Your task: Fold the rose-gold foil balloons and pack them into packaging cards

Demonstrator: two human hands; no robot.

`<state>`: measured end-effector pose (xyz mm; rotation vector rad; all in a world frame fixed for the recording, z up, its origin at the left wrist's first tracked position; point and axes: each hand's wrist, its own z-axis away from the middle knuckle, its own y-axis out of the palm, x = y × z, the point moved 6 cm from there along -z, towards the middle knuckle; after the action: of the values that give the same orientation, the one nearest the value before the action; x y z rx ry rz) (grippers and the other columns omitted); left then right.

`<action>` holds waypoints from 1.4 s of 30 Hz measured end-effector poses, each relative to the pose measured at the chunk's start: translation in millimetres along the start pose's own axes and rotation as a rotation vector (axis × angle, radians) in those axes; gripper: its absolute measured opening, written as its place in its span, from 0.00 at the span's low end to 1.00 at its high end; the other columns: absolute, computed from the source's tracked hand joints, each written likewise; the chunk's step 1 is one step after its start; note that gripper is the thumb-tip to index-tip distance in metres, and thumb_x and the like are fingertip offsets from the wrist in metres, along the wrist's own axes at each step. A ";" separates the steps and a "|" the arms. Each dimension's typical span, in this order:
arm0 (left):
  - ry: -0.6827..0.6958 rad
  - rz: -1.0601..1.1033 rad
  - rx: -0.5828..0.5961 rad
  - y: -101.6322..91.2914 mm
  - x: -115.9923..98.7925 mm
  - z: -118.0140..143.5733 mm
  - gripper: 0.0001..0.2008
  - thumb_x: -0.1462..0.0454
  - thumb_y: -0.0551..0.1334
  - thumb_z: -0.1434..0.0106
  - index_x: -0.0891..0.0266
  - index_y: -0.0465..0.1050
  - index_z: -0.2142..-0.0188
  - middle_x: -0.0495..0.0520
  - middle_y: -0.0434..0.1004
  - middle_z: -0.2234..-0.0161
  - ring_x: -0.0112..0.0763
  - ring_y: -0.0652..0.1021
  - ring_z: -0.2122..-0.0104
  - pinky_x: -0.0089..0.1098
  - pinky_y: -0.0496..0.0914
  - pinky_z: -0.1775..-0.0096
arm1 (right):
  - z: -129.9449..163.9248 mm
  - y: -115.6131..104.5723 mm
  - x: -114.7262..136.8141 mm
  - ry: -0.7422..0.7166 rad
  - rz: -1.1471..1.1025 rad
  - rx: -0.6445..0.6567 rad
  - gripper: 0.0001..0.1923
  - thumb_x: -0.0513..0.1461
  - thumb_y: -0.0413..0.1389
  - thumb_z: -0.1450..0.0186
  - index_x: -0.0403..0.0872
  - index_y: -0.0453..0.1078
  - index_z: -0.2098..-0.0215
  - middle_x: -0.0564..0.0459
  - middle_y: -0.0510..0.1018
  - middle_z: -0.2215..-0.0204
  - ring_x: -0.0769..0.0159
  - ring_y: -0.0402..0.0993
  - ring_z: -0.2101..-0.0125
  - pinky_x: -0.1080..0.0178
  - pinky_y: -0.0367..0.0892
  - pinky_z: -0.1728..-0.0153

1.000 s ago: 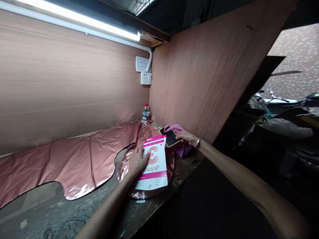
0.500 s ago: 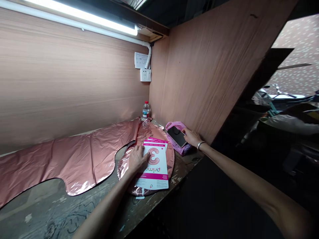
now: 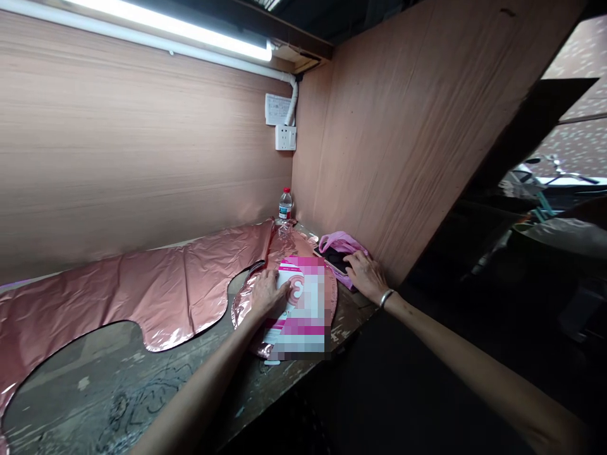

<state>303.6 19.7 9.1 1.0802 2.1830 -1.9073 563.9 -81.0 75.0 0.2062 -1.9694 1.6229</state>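
Observation:
My left hand [image 3: 269, 294] lies flat, fingers spread, on the left edge of a pink-and-white printed card [image 3: 303, 309] that rests on a rose-gold foil balloon [image 3: 142, 291] spread over the worn workbench [image 3: 142, 385]. My right hand [image 3: 365, 275], with a bracelet at the wrist, rests palm down beside a dark phone [image 3: 334, 258], which lies on a pink plastic bag [image 3: 341, 242] against the right wooden wall. Its fingertips touch the phone's near edge; the hand grips nothing.
A small water bottle [image 3: 285, 205] stands in the back corner under a white wall socket [image 3: 285, 137]. Plywood walls close the bench at the back and right. The bench's front edge [image 3: 294, 385] drops into dark space. A tube light runs overhead.
My right hand set the phone down on the pink bag and let go, then drew back beside it. My left hand stayed on the card.

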 end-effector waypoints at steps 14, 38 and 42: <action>-0.107 0.075 0.085 -9.0 5.3 3.4 0.16 0.56 0.59 0.39 0.64 0.66 0.55 0.61 0.73 0.56 0.43 0.73 0.53 0.36 0.66 0.55 | 20.7 86.5 35.7 0.445 -0.809 0.435 0.10 0.42 0.55 0.31 0.42 0.70 0.58 0.53 0.75 0.67 0.71 0.72 0.71 0.66 0.72 0.71; 0.158 0.272 0.262 -79.2 45.8 82.0 0.08 0.61 0.66 0.46 0.59 0.73 0.65 0.53 0.74 0.64 0.35 0.74 0.62 0.32 0.67 0.56 | 72.9 98.2 123.5 -0.592 -0.228 0.368 0.38 0.48 0.65 0.43 0.48 0.62 0.38 0.42 0.60 0.35 0.47 0.50 0.34 0.49 0.42 0.34; 0.072 0.363 0.216 -76.3 45.2 76.5 0.14 0.57 0.58 0.39 0.62 0.70 0.57 0.56 0.74 0.60 0.36 0.74 0.61 0.34 0.69 0.57 | 50.1 101.5 109.9 -0.254 -0.464 0.296 0.35 0.44 0.65 0.46 0.45 0.65 0.42 0.40 0.66 0.39 0.47 0.56 0.37 0.47 0.47 0.36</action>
<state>199.3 -26.9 34.9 1.4810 1.6869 -1.9862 410.0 -76.9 40.4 0.9504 -1.6730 1.6171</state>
